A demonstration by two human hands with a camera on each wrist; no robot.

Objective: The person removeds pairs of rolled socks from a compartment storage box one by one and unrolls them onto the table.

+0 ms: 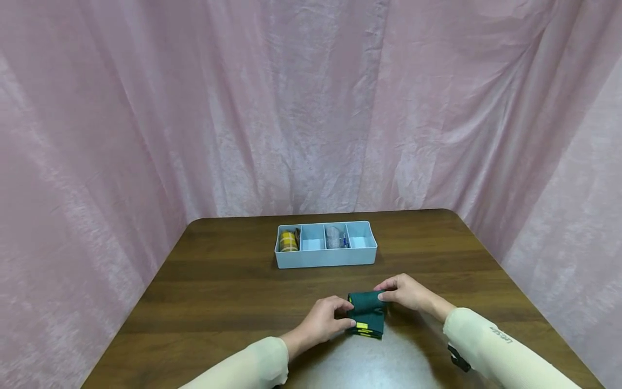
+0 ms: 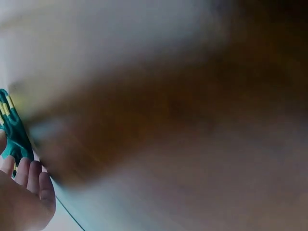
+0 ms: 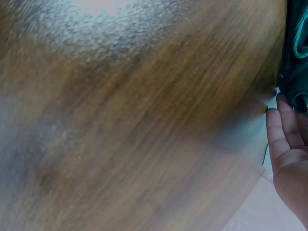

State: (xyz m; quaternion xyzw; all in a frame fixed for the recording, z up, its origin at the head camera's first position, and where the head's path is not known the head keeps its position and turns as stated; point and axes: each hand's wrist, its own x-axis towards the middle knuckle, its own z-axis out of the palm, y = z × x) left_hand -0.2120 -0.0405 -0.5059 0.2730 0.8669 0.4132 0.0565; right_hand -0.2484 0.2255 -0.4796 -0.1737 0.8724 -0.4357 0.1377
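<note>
A dark green cloth (image 1: 366, 313) with yellow stripes lies on the table, its far part rolled or folded over and its layered near edge showing. At its left edge is my left hand (image 1: 324, 320), thumb and fingers apart and touching the side. My right hand (image 1: 405, 292) pinches the far right corner, with the thumb on top and the fingers behind. In the left wrist view, the striped edge of the cloth (image 2: 12, 127) shows beside the left fingers. The right wrist view catches only part of the cloth (image 3: 294, 62) above the right fingertips.
Beyond the cloth stands a light blue divided box (image 1: 326, 258). Its leftmost compartment holds a yellow checked roll (image 1: 289, 241); another holds a clear, crumpled-looking item (image 1: 333, 237) and something blue. The wooden table (image 1: 218, 302) reaches back to pink curtains (image 1: 291, 108).
</note>
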